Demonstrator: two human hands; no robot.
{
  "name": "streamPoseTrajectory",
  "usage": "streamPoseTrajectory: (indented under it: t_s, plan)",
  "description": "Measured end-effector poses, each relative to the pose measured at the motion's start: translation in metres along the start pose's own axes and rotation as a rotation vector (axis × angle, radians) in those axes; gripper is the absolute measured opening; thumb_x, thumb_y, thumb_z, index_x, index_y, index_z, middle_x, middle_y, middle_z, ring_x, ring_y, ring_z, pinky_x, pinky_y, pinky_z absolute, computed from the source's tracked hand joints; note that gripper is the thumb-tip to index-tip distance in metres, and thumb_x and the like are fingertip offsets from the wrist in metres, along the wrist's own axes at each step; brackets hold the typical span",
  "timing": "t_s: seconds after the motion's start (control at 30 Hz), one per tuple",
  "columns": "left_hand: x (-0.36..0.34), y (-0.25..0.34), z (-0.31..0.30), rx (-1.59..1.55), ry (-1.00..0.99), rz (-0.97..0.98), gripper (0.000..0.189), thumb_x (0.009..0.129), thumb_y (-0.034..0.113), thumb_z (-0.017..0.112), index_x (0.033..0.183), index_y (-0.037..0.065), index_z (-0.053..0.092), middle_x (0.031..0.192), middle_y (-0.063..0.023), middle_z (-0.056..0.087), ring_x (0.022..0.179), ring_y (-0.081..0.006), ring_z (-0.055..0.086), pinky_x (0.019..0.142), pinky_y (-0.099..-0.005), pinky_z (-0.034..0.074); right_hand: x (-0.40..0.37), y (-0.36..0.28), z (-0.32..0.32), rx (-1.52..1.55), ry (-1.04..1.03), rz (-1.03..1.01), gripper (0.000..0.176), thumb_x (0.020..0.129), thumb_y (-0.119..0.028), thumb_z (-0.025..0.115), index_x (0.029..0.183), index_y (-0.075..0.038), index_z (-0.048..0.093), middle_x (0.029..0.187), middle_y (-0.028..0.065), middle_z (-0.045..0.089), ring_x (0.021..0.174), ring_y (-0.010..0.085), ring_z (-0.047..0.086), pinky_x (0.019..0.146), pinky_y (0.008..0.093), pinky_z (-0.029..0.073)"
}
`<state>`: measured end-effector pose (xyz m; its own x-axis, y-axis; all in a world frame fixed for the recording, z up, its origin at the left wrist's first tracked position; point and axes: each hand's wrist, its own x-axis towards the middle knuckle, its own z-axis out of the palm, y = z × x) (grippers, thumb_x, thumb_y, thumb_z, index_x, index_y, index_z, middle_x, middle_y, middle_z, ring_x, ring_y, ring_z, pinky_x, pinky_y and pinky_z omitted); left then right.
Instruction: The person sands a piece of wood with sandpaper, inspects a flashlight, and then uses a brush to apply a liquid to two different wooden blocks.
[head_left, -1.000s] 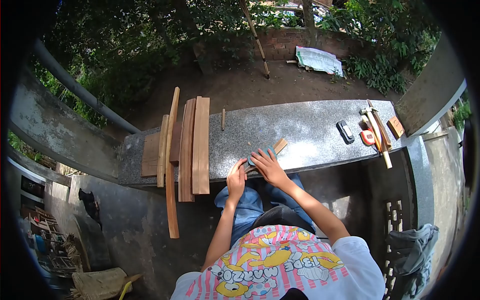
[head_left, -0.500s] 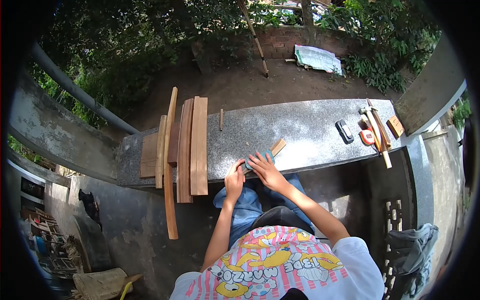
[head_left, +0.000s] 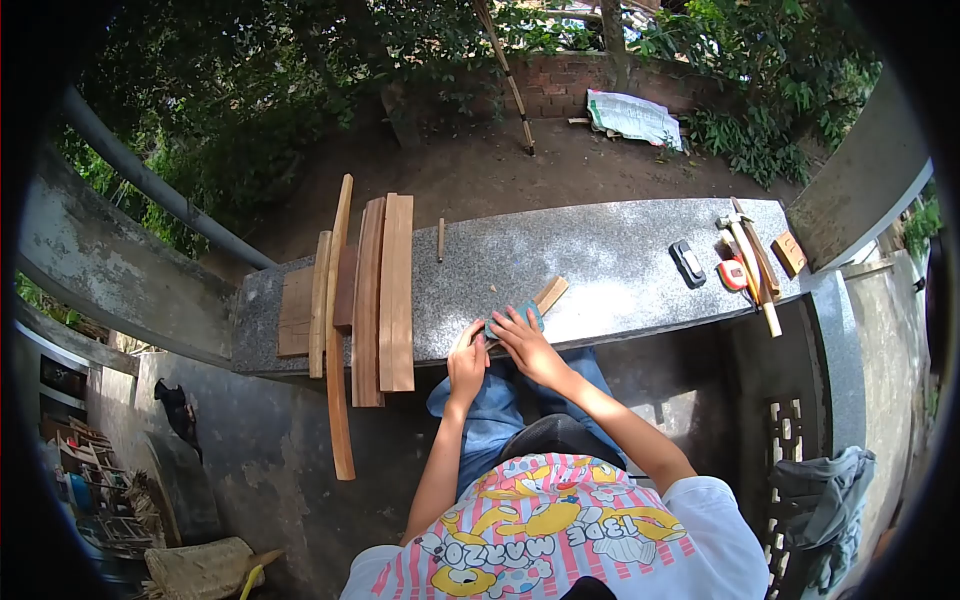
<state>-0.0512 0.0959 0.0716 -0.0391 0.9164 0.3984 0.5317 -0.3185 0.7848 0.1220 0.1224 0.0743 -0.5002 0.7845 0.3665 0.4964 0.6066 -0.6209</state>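
At the front edge of the stone counter, a short wooden piece lies slanted under both hands, its far end showing. A teal sheet of sandpaper covers part of it. My right hand presses the sandpaper onto the wood, fingers laid across it. Close beside it, my left hand grips the near end of the wood, thumb against its side. The palms hide most of the piece.
Several long wooden boards lie on the left, some jutting past the front edge. A thin stick is beside them. On the right are a black tool, a tape measure, a hammer and a wood block.
My right hand, the sandpaper and the wooden piece's far end appear shifted very slightly left. My left hand keeps almost the same place.
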Motion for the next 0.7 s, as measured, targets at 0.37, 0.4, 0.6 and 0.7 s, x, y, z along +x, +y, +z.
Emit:
streamPoseTrajectory:
  t_s: [0.37,0.4,0.6,0.7]
  plan:
    - [0.001,0.002,-0.001,-0.03,-0.044,-0.03,0.055,0.102,0.02,0.04,0.052,-0.002,0.048,0.121,-0.0155,0.064,0.119,-0.0344,0.056,0.098,-0.0394,0.041,0.021,0.054,-0.012,-0.168,0.214,0.225,0.033,0.097,-0.013,0.05,0.127,-0.003,0.057,0.142,0.0171,0.047,0.139,0.0389,0.033,0.113,0.0587,0.02]
    - [0.001,0.002,-0.001,-0.037,-0.048,-0.034,0.055,0.102,0.02,0.04,0.052,-0.002,0.048,0.121,-0.0155,0.064,0.12,-0.0342,0.056,0.099,-0.0394,0.041,0.019,0.043,-0.008,-0.176,0.164,0.19,0.032,0.096,-0.012,0.05,0.127,-0.002,0.056,0.142,0.0181,0.046,0.138,0.0407,0.033,0.113,0.0592,0.021]
    - [0.0,-0.001,-0.003,-0.016,-0.069,-0.01,0.055,0.102,0.021,0.04,0.052,-0.002,0.049,0.121,-0.016,0.064,0.119,-0.0352,0.056,0.099,-0.0408,0.041,0.016,0.024,-0.005,-0.079,0.074,0.082,0.032,0.096,-0.014,0.052,0.125,-0.003,0.057,0.141,0.0168,0.048,0.138,0.0381,0.034,0.113,0.0576,0.023]
    - [0.0,0.003,-0.004,0.003,-0.055,-0.001,0.055,0.102,0.02,0.041,0.052,-0.003,0.051,0.121,-0.0158,0.064,0.117,-0.0356,0.057,0.098,-0.0407,0.042,0.032,0.055,-0.019,-0.166,0.212,0.191,0.03,0.097,-0.014,0.049,0.124,-0.002,0.058,0.139,0.0171,0.049,0.138,0.0367,0.035,0.114,0.0561,0.021]
